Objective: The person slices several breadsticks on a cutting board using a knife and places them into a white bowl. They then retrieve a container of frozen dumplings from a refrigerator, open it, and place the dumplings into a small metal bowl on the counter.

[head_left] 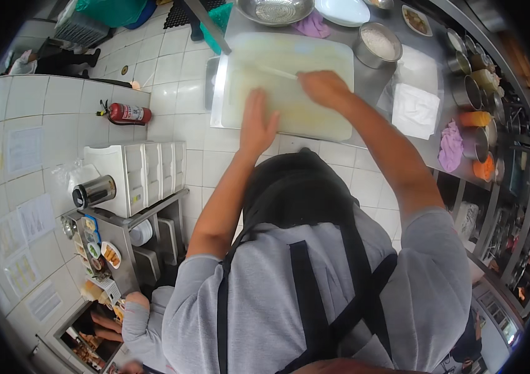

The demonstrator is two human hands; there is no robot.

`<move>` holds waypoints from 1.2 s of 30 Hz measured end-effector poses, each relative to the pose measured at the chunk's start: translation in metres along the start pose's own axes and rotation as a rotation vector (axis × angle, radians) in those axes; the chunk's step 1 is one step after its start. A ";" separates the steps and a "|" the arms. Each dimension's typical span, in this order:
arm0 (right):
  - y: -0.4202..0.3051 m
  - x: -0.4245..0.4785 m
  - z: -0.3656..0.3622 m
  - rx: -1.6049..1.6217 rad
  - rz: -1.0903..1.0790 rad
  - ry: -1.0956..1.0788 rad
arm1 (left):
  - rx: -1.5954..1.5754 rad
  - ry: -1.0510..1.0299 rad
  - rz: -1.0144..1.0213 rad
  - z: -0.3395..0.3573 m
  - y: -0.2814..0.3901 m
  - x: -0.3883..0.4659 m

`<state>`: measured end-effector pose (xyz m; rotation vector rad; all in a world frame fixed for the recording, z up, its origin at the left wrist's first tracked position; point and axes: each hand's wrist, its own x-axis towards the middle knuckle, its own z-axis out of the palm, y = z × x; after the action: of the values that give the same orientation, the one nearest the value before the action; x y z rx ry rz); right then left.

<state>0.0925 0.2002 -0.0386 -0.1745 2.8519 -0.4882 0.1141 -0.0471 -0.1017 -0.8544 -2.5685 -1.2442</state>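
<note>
My right hand (pixel 324 89) is closed around the handle of a knife (pixel 278 72), whose pale blade points left over a large whitish cutting board (pixel 311 114). The handle is mostly hidden in my fist. My left hand (pixel 258 122) lies palm down at the board's near left part, fingers stretched out and thumb apart, with nothing held. The board's surface bears faint yellowish-green stains, and it rests on a stainless steel table (pixel 370 110). A deep metal pot of white powder (pixel 379 43) stands beyond my right hand, to the right of the board.
Stacked white paper sheets (pixel 415 110) and a purple cloth (pixel 452 147) lie to the right. A metal basin (pixel 275 10) and a white dish (pixel 343 10) stand behind the board. White drawers (pixel 152 175) and a co-worker's sleeve (pixel 141 322) are at left. A fire extinguisher (pixel 129 113) is by the wall.
</note>
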 end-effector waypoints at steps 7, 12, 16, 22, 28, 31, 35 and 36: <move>0.004 -0.057 0.002 0.048 -0.135 -0.030 | 0.093 0.104 -0.146 -0.031 -0.012 -0.033; 0.075 -0.086 -0.020 0.019 0.179 0.152 | 0.159 -0.031 -0.063 -0.013 -0.022 -0.012; 0.083 -0.100 -0.009 -0.034 0.337 0.135 | 0.201 -0.083 0.002 0.003 -0.023 0.006; -0.035 -0.108 0.035 -0.017 0.316 0.034 | 0.179 -0.198 0.098 -0.003 -0.033 0.011; -0.020 -0.146 0.050 0.331 0.390 0.341 | 0.094 -0.270 0.209 -0.006 -0.049 0.040; 0.001 -0.197 0.060 0.887 0.684 0.411 | 0.062 -0.274 0.223 -0.002 -0.053 0.049; -0.015 -0.222 0.091 1.303 0.876 0.468 | 0.109 -0.300 0.234 0.005 -0.049 0.047; -0.031 -0.213 0.092 1.318 0.896 0.444 | 0.126 -0.310 0.230 0.006 -0.051 0.047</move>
<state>0.3238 0.1763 -0.0664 1.4314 1.9298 -2.0523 0.0478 -0.0478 -0.1217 -1.3634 -2.6413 -0.9375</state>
